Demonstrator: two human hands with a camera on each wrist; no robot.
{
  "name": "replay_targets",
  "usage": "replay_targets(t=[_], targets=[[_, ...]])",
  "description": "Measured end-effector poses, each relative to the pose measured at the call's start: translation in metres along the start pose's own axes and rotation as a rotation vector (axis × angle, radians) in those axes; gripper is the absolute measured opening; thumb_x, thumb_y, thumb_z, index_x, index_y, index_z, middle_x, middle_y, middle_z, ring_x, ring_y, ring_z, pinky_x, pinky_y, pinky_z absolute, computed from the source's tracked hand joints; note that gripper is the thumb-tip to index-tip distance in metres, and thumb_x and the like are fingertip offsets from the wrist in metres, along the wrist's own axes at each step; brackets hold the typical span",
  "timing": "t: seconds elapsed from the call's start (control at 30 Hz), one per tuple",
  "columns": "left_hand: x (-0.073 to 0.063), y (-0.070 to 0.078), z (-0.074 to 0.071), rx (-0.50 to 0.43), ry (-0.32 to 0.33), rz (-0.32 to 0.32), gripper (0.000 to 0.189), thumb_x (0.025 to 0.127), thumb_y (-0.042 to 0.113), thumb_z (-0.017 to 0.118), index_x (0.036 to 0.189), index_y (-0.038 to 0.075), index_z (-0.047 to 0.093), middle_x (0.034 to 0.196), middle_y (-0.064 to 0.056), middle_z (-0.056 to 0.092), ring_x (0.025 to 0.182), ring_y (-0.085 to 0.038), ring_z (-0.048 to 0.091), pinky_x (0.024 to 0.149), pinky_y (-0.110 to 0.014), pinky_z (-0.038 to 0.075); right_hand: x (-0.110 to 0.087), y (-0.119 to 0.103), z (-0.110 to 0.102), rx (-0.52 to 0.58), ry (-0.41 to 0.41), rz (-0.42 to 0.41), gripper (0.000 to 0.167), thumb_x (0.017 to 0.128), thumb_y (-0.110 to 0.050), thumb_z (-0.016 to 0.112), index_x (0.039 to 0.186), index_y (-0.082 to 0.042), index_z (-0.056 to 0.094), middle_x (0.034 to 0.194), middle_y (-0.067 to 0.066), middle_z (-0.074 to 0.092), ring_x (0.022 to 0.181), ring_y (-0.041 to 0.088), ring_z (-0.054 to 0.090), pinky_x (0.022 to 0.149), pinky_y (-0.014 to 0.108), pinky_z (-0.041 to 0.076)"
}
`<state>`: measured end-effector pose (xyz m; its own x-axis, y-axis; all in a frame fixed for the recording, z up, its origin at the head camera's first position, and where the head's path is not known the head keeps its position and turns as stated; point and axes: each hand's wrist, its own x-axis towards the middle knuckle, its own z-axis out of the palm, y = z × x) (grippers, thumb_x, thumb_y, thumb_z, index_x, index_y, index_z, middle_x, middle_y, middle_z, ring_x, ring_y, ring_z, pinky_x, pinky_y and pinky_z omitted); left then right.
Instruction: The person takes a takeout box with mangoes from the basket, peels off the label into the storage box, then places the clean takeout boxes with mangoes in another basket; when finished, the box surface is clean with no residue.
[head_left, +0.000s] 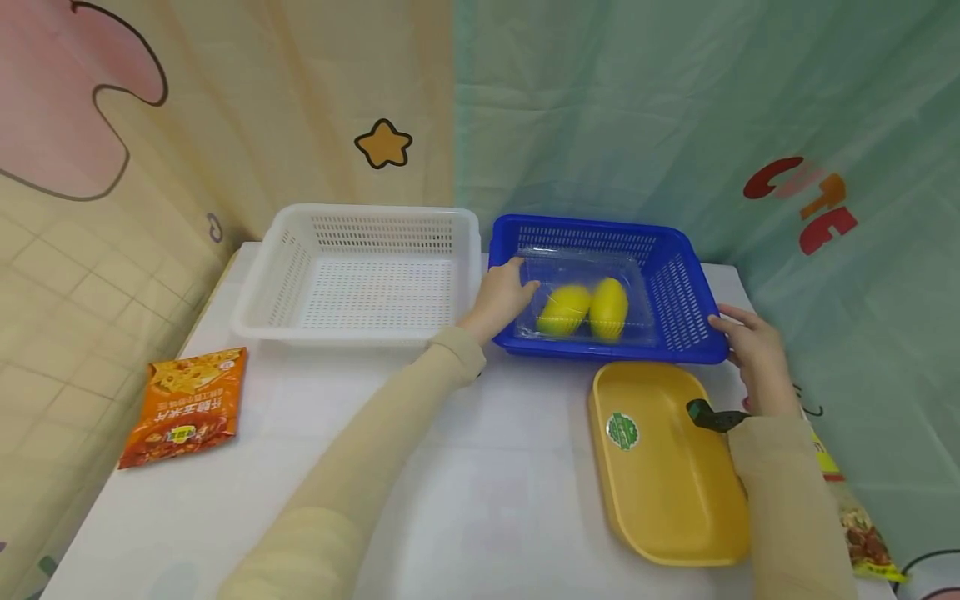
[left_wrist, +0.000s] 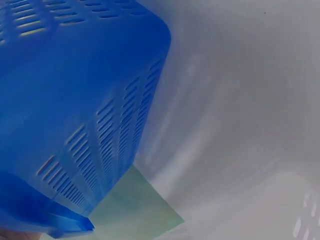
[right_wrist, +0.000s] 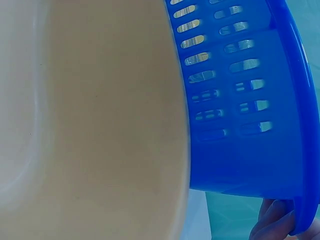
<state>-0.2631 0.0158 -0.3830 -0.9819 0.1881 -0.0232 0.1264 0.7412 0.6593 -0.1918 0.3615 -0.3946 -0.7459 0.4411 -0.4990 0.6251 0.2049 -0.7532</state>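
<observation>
A blue slotted plastic basket (head_left: 678, 287) stands at the back right of the table. Its left rim is gripped by my left hand (head_left: 501, 302), thumb reaching inward over the edge. My right hand (head_left: 759, 354) holds the right rim at the front corner; in the right wrist view its fingers (right_wrist: 272, 222) curl under the rim. Inside the basket lies a clear plastic container (head_left: 536, 271) with two yellow oval fruits (head_left: 608, 308), too unclear to name. The left wrist view shows the basket's outer wall (left_wrist: 75, 100), with only a sliver of hand at the bottom left.
A white slotted basket (head_left: 300, 333) stands left of the blue one. The yellow tray (head_left: 667, 467) lies below my right forearm, close to the blue basket's front. An orange snack bag (head_left: 187, 404) lies at left, another bag (head_left: 862, 533) at right. Curtains hang behind.
</observation>
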Motion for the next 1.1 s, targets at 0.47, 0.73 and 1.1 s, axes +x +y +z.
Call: replay_targets(t=[0.47, 0.73, 1.1], targets=[[-0.006, -0.005, -0.009, -0.135, 0.01, 0.01, 0.044, 0.101, 0.025, 0.056, 0.139, 0.005, 0.053, 0.13, -0.013, 0.065, 0.078, -0.02, 0.065, 0.078, -0.03, 0.056, 0.002, -0.002, 0.002, 0.004, -0.006, 0.018, 0.067, 0.095, -0.054, 0.054, 0.154, -0.04, 0.027, 0.165, 0.003, 0.019, 0.151, 0.031, 0.02, 0.108, 0.081, 0.004], [-0.017, -0.032, -0.033, -0.48, 0.032, -0.003, 0.036, 0.1, 0.015, 0.056, 0.133, 0.002, 0.058, 0.113, -0.019, 0.069, 0.096, -0.031, 0.071, 0.083, -0.035, 0.06, 0.003, -0.004, -0.001, -0.021, -0.015, 0.039, 0.067, 0.094, -0.056, 0.054, 0.154, -0.044, 0.026, 0.166, 0.001, 0.015, 0.152, 0.031, 0.016, 0.1, 0.086, 0.006], [-0.022, -0.08, -0.094, -0.317, 0.171, -0.035, 0.038, 0.101, 0.02, 0.052, 0.136, 0.005, 0.057, 0.118, -0.018, 0.067, 0.1, -0.033, 0.069, 0.083, -0.035, 0.059, -0.006, -0.024, -0.001, -0.345, 0.081, -0.271, 0.065, 0.103, -0.038, 0.04, 0.154, -0.001, 0.025, 0.152, 0.036, 0.031, 0.134, 0.051, 0.038, 0.111, 0.061, 0.035]])
